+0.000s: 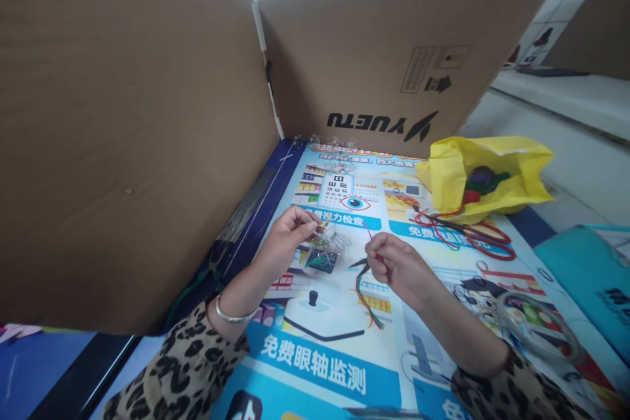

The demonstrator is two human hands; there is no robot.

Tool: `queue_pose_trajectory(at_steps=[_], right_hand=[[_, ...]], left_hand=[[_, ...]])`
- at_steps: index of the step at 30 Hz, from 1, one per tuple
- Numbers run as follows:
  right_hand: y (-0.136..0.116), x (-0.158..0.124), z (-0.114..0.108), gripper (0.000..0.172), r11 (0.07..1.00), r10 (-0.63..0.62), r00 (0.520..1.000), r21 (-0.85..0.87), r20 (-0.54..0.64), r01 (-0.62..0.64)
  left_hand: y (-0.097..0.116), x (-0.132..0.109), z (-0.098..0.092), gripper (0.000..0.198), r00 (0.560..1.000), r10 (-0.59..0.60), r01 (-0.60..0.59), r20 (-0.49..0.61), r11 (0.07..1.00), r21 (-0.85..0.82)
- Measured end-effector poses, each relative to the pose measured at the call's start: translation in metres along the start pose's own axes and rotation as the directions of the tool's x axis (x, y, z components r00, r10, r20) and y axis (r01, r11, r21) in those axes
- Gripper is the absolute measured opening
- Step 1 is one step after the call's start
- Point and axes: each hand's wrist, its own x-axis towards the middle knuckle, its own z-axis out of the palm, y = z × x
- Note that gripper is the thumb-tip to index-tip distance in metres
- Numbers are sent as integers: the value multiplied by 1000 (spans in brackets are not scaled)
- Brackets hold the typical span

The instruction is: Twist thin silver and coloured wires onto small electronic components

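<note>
My left hand (291,235) pinches a thin wire piece with a small yellow part at its tip, just above a tangle of fine silvery wire (335,243). My right hand (391,259) is closed on a thin red strand (368,231) that sticks up from the fingertips. Dark-tipped pliers or tweezers (361,266) show beside the right fingers; whether they are held or lie on the mat is unclear. Below them lies a bundle of green and red strands (369,305). A small dark packet (322,260) sits beneath the wire tangle.
Cardboard panels (384,59) stand at the left and back. A yellow bag (492,177) holds yarn balls at the right, near red-handled scissors (492,239). A coil of clear wire (539,328) and a teal pouch (585,282) lie far right. More wire pieces (339,154) lie at the back.
</note>
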Motion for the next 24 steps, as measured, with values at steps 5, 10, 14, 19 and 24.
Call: queue_pose_trajectory(at_steps=[5,10,14,19,24], right_hand=[[3,-4,-6,5,999,18,1000,-37,-10,-18],[1,-8,-2,13,982,-16,1000,-189,18,19],[-6,-6,14,20,896,-39,999,-443,-8,32],[-8,2,35,18,702,-53,999,-711,13,46],[1,5,37,20,607,-25,998,-792,62,64]], left_hand=[[-10,-14,2,14,999,42,-43,-14,999,-32],[-18,-35,6,11,997,71,-72,-30,997,-40],[-18,-49,8,10,998,56,-56,-10,998,-37],[-20,-66,5,9,997,74,-76,25,996,56],[-25,-79,4,7,995,86,-91,51,992,89]])
